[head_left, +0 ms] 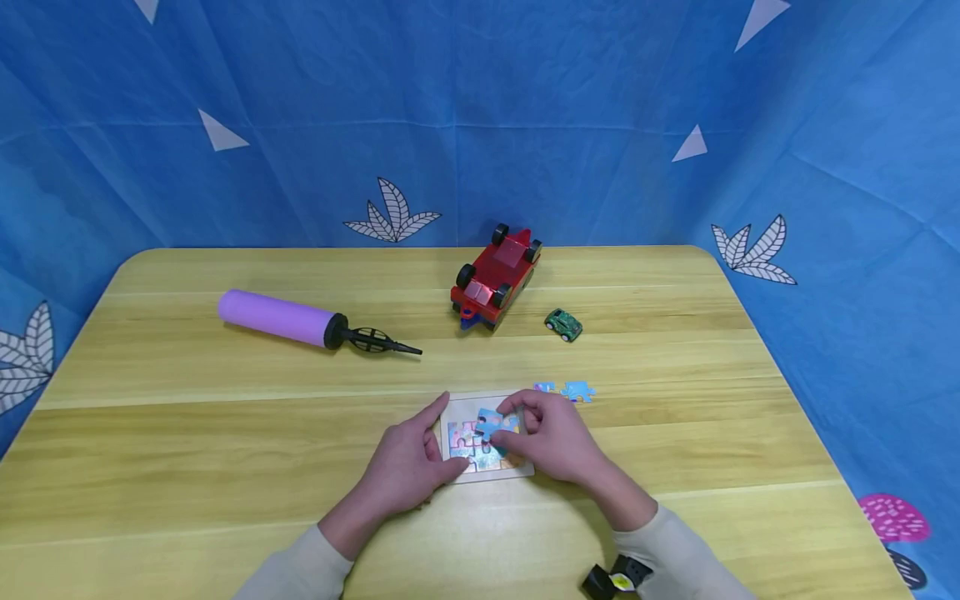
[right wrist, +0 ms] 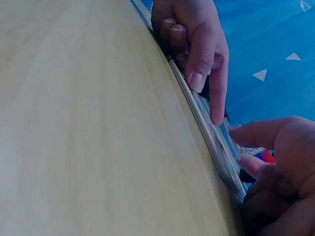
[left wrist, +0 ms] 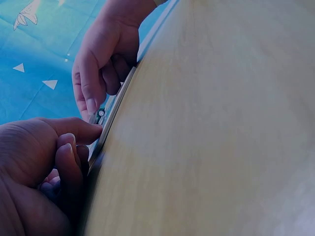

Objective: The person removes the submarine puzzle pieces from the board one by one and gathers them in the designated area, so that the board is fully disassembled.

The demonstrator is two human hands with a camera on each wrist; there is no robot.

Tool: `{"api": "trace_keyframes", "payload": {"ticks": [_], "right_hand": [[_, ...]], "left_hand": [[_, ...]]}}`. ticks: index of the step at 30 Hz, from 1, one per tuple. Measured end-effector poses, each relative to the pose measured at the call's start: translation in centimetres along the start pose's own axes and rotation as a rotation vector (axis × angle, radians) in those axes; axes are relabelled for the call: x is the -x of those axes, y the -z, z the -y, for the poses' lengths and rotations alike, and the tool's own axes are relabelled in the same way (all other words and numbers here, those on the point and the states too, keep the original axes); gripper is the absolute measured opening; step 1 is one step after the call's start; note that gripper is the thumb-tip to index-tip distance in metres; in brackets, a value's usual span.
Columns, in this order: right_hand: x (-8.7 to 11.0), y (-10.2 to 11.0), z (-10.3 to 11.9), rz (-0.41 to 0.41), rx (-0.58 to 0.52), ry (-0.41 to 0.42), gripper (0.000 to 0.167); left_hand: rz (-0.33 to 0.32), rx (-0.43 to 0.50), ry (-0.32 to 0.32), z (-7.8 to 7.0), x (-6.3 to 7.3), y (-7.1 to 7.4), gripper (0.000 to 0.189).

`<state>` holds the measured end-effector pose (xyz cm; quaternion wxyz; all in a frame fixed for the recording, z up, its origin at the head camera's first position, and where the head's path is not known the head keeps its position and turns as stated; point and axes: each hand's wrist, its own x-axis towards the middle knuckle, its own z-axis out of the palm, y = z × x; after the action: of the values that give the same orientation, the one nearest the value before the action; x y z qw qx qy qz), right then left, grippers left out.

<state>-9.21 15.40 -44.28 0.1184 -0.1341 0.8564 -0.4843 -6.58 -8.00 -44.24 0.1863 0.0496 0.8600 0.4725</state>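
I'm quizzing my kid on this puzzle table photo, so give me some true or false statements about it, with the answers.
1. The right hand pinches a blue puzzle piece over the puzzle tray. True.
2. The left hand grips the purple pump. False: it steadies the tray's left edge.
3. Two loose pieces lie right of the tray. True.
4. The green toy car sits on the red toy car. False: it stands apart, on the table.
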Motion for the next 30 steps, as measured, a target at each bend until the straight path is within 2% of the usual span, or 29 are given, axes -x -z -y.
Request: {"api": "trace_keyframes", "payload": {"ticks": [9,17,25,30], "right_hand": [[0.9,1.2,-0.3,-0.011,-0.032,0.018,0.024],[1.8,2.7,-1.1,-0.096,-0.016,0.070,0.023],[2.4,4.0,-2.3,-0.160,-0.007,0.056,0.026],[2.8,5.4,-3.1,-0.163,-0.007,0.037,0.025]], "left_hand": [[0.000,-0.008,-0.002,0.0,-0.1,0.0,0.093],[-0.002,-0.013,-0.006,0.1,-0.1,-0.1,0.093],[-0.007,-0.003,0.000,0.0,-0.1,-0.1,0.093],[-0.012,0.001,0.003,0.0,-0.1,-0.2,0.093]]}}
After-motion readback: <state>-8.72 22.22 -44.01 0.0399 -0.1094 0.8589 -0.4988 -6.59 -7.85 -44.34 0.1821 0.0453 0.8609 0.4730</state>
